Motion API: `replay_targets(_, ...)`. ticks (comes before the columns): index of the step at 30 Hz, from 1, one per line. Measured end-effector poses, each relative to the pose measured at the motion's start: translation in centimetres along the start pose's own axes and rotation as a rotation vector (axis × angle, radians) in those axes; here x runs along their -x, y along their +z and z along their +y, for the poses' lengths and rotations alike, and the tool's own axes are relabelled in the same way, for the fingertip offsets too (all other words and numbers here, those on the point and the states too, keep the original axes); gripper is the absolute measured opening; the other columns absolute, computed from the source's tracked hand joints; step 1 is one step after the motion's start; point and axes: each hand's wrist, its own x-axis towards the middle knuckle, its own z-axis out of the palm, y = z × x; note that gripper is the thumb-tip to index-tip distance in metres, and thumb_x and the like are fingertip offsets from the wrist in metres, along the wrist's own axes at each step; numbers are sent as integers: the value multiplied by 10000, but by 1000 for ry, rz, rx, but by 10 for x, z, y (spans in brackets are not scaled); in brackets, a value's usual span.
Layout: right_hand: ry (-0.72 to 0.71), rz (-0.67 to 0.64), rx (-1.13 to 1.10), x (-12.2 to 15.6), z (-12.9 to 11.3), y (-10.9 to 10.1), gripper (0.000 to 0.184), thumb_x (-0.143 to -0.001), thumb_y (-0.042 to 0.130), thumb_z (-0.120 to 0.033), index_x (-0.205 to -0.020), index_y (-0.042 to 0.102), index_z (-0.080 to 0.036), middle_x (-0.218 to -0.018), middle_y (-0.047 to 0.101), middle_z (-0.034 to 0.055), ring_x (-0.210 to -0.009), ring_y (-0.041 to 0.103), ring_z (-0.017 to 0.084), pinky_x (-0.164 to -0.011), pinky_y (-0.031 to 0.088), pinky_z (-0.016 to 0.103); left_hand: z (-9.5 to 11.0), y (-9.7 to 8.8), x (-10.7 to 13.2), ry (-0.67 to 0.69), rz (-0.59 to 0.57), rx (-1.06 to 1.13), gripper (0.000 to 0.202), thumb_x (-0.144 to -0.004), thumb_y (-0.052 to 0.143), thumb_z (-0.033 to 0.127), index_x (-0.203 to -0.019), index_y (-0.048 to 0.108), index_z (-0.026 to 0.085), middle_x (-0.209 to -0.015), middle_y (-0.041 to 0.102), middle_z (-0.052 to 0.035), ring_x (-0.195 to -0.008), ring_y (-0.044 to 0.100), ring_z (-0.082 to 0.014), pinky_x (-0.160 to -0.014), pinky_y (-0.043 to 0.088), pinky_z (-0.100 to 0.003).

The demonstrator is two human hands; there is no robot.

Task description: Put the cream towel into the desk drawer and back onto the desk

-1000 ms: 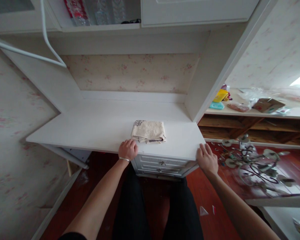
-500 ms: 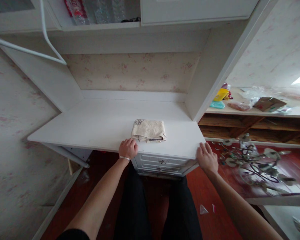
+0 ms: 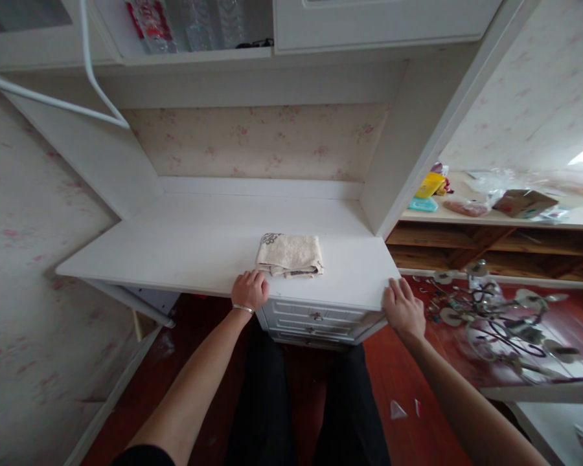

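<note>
A white desk [image 3: 199, 233] stands in front of me, with a folded beige cloth [image 3: 291, 254] lying near its front edge. My left hand [image 3: 250, 289], with a bracelet at the wrist, is closed over the front edge just below the cloth's left corner, apart from the cloth or barely touching it; I cannot tell which. At the desk's right front corner, my right hand [image 3: 403, 307] has its fingers curled over the edge. Both thumbs are mostly hidden. Between the hands, drawers [image 3: 315, 317] with small knobs sit under the desktop.
White wire [image 3: 102, 116] hangs at upper left. Overhead, a shelf holds clear bottles [image 3: 197, 26] and a red package [image 3: 150, 22]. On the right, a chandelier [image 3: 505, 317] lies low near a wooden shelf unit [image 3: 486, 243] bearing a cardboard box [image 3: 525, 202] and plastic bags. Plastic scraps [image 3: 397, 410] litter the red floor.
The view has shifted very slightly, so things appear a little lower. Both hands stay at the desk edge and the cloth has not moved.
</note>
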Motion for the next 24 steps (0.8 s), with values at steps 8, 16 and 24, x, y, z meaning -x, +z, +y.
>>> replay_targets(8,13,-5,-14,0,-2,-2,549,-973,169,-408,-1409,429,-198,-1514,324,115,-1359,330,246,-1051,305,443,-1,2,0,-2,-5,10,191,-868,433,225,-749,583,217,-803,612,-97,-827,538,-258,-695,316,-374)
replay_targets(16,29,5,-11,3,-7,-8,554,-975,161,-407,-1409,432,-195,-1512,329,118,-1339,369,247,-1044,318,434,-1,2,0,-6,-21,-11,184,-862,443,239,-746,583,215,-809,620,-98,-824,536,-262,-685,310,-383)
replay_targets(24,37,-37,-70,-2,-4,-4,557,-961,171,-407,-1415,420,-203,-1518,325,84,-1388,277,227,-1083,274,434,0,1,0,-11,-23,9,193,-862,432,237,-762,594,210,-820,619,-104,-834,535,-267,-691,313,-386)
